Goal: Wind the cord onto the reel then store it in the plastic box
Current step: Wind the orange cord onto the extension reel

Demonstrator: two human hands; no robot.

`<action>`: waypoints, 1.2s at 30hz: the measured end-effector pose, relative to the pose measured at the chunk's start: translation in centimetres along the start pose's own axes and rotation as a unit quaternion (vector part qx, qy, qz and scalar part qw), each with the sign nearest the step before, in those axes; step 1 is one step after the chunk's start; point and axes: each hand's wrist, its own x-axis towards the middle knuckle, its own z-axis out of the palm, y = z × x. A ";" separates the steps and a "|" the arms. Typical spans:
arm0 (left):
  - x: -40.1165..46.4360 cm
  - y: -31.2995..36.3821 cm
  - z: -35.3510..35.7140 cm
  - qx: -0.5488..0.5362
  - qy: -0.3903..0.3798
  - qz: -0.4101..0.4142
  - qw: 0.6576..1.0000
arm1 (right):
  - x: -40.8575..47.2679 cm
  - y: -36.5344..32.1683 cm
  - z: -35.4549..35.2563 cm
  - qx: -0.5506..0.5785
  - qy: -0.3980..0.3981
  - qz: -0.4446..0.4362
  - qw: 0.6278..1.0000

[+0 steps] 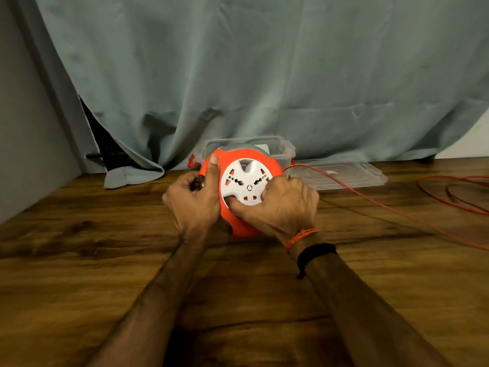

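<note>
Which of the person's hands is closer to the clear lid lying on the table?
The right hand. It grips the reel's white dial, just in front of the lid. The left hand holds the reel's far side, with the reel between it and the lid.

Left hand (194,201) and right hand (281,205) curled, gripping.

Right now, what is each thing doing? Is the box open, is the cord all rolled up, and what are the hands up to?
Cord reel: held upright above the table, in both hands.
Orange cord: mostly unwound, trailing right in loose loops.
Plastic box: open, behind the reel.
Box lid: off, flat beside the box.
Left hand: grips the reel's left edge.
Right hand: fingers tucked into the white socket face.
</note>
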 end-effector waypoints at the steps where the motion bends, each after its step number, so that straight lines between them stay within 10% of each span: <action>1: 0.0 0.0 0.0 0.007 -0.007 -0.001 1.000 | 0.0 0.1 -0.1 -0.003 -0.010 -0.013 1.000; 18: 1.0 -0.3 -0.7 0.002 -0.058 -0.031 0.998 | 1.8 2.8 -2.4 0.039 -0.127 -0.227 0.965; 36: 0.6 -0.3 -0.7 -0.021 -0.114 0.014 0.993 | 2.1 3.5 -1.2 -0.038 -0.113 -0.234 0.965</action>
